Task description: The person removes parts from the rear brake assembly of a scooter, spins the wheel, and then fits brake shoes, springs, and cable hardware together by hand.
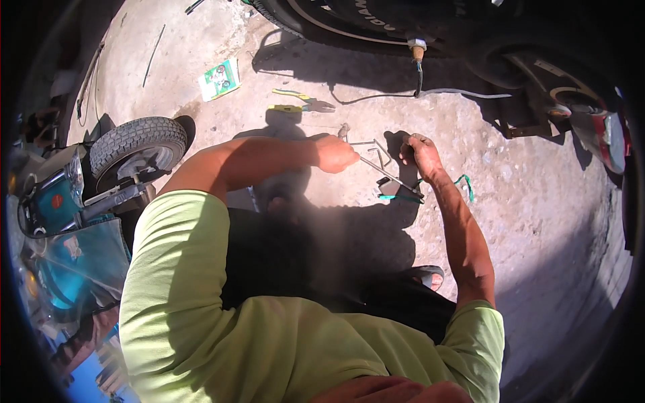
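Note:
My left hand (pixel 334 154) is closed around one end of a long thin metal rod (pixel 390 174). The rod slants down to the right, its far end near a small dark piece with green cord (pixel 402 196) on the ground. Just beyond the rod lie several bent metal keys (pixel 379 156), which look like hex keys. To their right my right hand (pixel 422 154) is raised with its fingers curled together; whatever they pinch, if anything, is too small to make out. Past my left hand rest pliers with yellow-green handles (pixel 289 107).
A black tyre (pixel 349 27) and other vehicle parts stand along the far side, with a cable (pixel 463 91) trailing from them. At left lies a teal vehicle with a small wheel (pixel 138 148). A green-and-white packet (pixel 220 79) is on the concrete. My sandalled foot (pixel 430 276) is below.

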The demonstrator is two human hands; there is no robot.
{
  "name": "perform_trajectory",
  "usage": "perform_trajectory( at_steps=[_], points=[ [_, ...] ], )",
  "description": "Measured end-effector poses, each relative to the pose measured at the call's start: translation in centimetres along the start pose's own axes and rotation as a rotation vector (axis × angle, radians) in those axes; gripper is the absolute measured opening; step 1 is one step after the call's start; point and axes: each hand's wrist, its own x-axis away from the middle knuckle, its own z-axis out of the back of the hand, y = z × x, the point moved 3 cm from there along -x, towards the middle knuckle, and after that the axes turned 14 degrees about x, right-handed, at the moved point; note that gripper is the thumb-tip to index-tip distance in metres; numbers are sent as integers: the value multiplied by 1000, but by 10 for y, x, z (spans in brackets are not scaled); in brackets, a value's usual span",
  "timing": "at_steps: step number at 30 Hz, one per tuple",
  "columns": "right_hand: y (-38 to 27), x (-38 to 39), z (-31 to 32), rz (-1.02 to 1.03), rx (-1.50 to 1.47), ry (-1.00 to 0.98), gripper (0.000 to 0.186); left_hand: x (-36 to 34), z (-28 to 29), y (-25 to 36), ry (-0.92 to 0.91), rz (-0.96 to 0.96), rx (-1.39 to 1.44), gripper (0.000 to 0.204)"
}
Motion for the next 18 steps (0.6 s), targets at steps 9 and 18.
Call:
perform_trajectory(
  at_steps=[9, 18],
  points=[
    [-31, 76, -41, 378, 1045, -114, 30, -8, 83, -12, 179, 228, 398, 10],
    [-27, 83, -44, 667, 1217, -51, 20, 0, 110, 9, 203, 272, 658, 11]
  ],
)
